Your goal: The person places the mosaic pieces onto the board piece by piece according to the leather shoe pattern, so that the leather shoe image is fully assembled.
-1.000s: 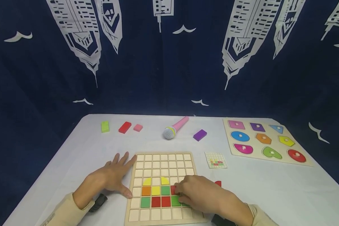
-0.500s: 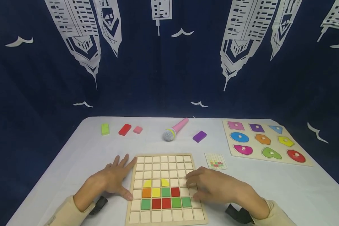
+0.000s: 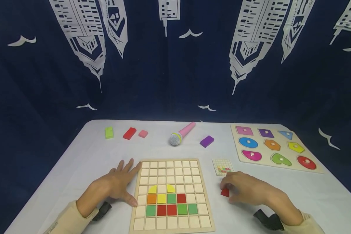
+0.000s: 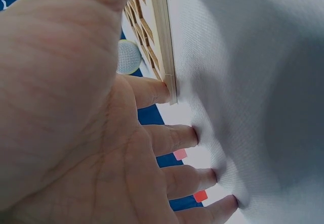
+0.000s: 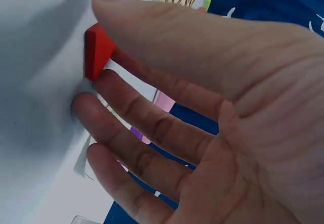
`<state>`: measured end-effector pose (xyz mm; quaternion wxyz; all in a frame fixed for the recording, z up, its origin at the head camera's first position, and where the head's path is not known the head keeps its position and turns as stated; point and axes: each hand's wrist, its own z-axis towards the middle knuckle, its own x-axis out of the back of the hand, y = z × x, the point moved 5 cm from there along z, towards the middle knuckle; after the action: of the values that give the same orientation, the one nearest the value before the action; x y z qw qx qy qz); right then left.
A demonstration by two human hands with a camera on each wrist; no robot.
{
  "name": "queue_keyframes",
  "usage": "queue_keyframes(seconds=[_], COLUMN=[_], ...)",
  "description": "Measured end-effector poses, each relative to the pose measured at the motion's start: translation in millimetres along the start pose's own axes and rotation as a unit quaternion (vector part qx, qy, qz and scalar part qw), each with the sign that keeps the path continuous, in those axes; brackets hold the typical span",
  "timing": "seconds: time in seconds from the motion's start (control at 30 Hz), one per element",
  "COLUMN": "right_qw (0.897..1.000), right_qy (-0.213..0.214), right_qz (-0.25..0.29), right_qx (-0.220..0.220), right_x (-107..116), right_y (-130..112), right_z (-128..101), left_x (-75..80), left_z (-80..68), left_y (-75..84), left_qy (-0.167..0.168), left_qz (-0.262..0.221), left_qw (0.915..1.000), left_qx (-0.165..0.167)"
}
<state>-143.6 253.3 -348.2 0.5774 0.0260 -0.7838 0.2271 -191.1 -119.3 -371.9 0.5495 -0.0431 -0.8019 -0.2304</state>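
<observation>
A wooden grid board lies flat on the white table, with coloured tiles set in its cells. Two yellow rounded tiles sit above rows of orange, yellow, green and red square tiles. My left hand is spread at the board's left side, index finger at its upper corner and thumb at the edge. Right of the board, my right hand reaches down around a small red tile on the table. In the right wrist view, thumb and fingers stand loosely about this red tile, fingertips right beside it.
A small pattern card lies just beyond my right hand. Farther back are a pink toy microphone, a purple block, a green block and red and pink blocks. A knobbed shape puzzle lies at back right.
My right hand has left the red tile in the board's right part and moved right to the loose red tile on the table. My left hand stays at the board's edge.
</observation>
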Motion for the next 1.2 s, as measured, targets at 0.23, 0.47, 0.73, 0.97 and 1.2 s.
queue_keyframes(seconds=[0.23, 0.47, 0.73, 0.97, 1.2], right_qw=[0.999, 0.999, 0.995, 0.988, 0.979], right_qy=[0.013, 0.012, 0.02, 0.052, 0.041], right_qz=[-0.007, -0.009, -0.021, -0.022, 0.039], right_qx=[0.047, 0.045, 0.1, 0.145, 0.194], right_x=[-1.6, -2.9, 2.7, 11.6, 10.6], right_y=[-0.9, -1.1, -12.8, -38.9, -67.2], right_z=[6.3, 8.0, 10.4, 21.6, 37.5], left_x=[0.7, 2.0, 0.4, -0.5, 0.5], left_z=[0.0, 0.7, 0.6, 0.0, 0.0], left_y=[0.2, 0.5, 0.7, -0.2, 0.3], left_qy=[-0.006, -0.001, 0.001, -0.001, 0.001], left_qz=[0.0, 0.01, 0.006, 0.007, 0.006], left_qw=[1.0, 0.9999, 0.9999, 1.0, 1.0], left_qx=[-0.003, -0.007, -0.009, -0.003, -0.007])
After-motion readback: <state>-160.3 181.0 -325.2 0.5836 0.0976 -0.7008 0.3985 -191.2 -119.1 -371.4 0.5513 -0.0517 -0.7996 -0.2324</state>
